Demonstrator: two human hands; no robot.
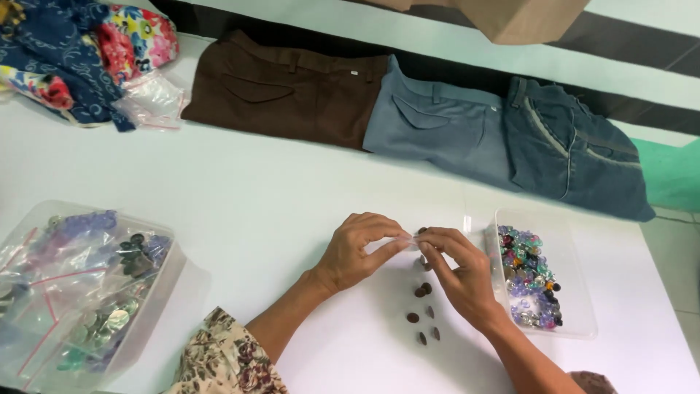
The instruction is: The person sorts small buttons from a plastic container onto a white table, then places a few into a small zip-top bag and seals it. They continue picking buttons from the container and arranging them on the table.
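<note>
White tabletop (277, 211) carried three folded trousers along its far edge, a tub of bagged buttons (80, 292) at the left and a clear tray of coloured beads (536, 281) at the right. Between them the left hand (357, 252) and right hand (456, 273) met, fingertips pinched shut on a small clear plastic bag (410, 241). Several dark brown buttons (423, 314) lay loose just below the hands.

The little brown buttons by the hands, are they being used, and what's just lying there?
In use:
left hand and right hand, pinching a small clear plastic bag
small dark brown round buttons on the white table

Lying about:
clear plastic tray of colourful beads
clear tub of bagged buttons
brown, grey and blue folded trousers
</note>
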